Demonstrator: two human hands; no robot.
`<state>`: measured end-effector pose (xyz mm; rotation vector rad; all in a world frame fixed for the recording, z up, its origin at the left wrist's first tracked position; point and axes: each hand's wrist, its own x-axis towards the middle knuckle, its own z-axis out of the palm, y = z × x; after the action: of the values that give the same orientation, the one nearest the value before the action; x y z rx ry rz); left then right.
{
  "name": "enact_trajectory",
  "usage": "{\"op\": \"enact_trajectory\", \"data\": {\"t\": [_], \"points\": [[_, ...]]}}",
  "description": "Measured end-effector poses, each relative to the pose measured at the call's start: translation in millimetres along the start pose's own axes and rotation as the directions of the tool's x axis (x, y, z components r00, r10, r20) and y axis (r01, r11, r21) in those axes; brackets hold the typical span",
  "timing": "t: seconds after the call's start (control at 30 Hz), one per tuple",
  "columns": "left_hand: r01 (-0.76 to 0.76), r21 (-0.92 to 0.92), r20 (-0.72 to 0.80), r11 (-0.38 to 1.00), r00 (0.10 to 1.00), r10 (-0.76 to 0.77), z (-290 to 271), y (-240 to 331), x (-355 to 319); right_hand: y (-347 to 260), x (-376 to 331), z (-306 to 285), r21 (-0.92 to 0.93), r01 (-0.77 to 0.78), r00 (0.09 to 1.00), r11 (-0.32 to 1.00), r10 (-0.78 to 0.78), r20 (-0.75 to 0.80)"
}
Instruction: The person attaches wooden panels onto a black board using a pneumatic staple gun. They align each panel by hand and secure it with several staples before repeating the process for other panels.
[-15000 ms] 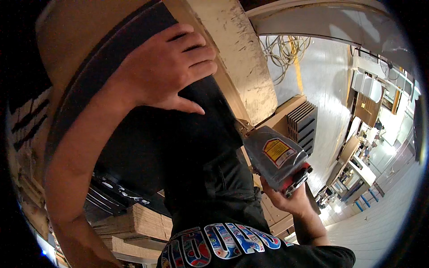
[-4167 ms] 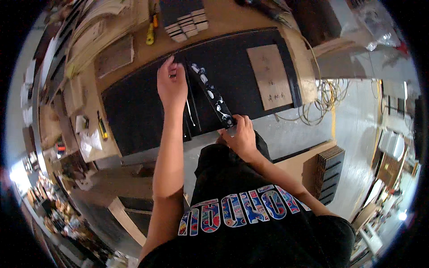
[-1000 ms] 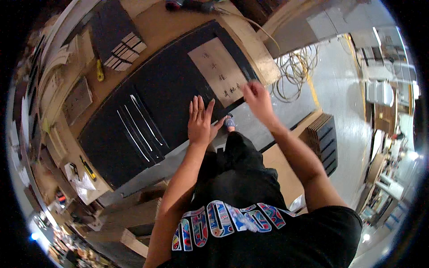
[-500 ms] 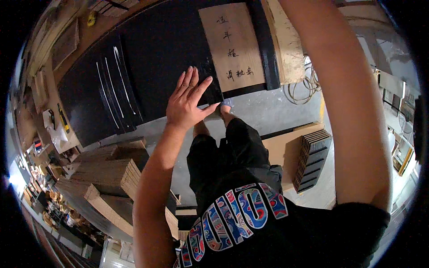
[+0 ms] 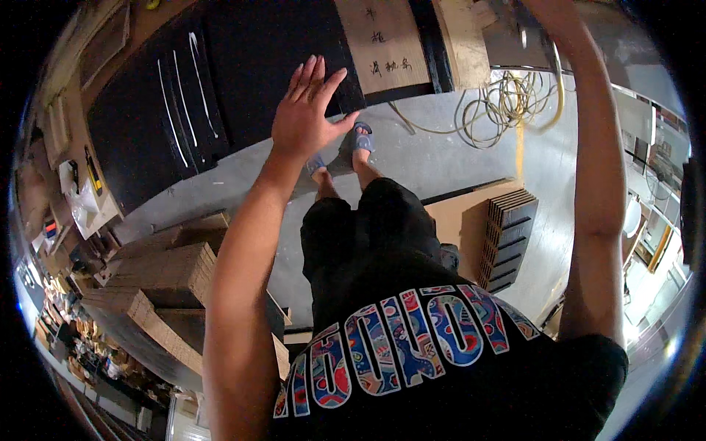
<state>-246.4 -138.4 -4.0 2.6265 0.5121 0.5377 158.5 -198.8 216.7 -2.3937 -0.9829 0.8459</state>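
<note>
My left hand (image 5: 309, 110) reaches over the near part of a large black panel (image 5: 272, 44), palm down with fingers spread. It appears to rest on a narrow black strip (image 5: 349, 95) at the panel's right side, though contact is hard to confirm. No object is in its fingers. To the left lie black strips (image 5: 176, 110) bearing white lines that look like glue. Beside the hand is a bare wooden board (image 5: 382, 51) with handwriting, bordered on its right by another black strip (image 5: 434, 51). My right forearm (image 5: 599, 169) stretches up to the top edge, its hand beyond the picture.
A pale wood block (image 5: 463, 44) sits at the right of the work surface. Coiled yellowish hose (image 5: 507, 103) lies on the floor, one length rising near my right arm. Stacked boards (image 5: 169, 272) stand lower left, a slotted dark stack (image 5: 507, 239) at right. A yellow-black cutter (image 5: 93, 173) lies far left.
The view has shifted, so the panel sits higher and more floor, hose and my sandals show. My left hand stays spread at the same strip. My right arm has swung outward to the right.
</note>
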Motion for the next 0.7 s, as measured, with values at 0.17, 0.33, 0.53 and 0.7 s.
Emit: {"op": "enact_trajectory", "data": {"t": [0.17,0.33,0.53,0.7], "points": [[-0.014,0.039,-0.057,0.999,0.998,0.017,2,-7,-9,45,-168,58,0.156,-0.069,0.998,0.985,0.069,0.008],[-0.069,0.009,-0.141,0.998,0.988,0.070,6,-10,-11,42,-255,116,0.565,-0.256,0.966,0.784,0.186,0.179],[-0.055,0.037,-0.133,0.998,0.989,0.059,1,-9,-8,39,-284,162,0.483,-0.376,0.925,0.791,0.292,0.242],[-0.027,0.034,-0.103,0.999,0.994,0.031,3,-12,-10,30,-298,182,0.452,-0.386,0.918,0.804,0.285,0.278]]}}
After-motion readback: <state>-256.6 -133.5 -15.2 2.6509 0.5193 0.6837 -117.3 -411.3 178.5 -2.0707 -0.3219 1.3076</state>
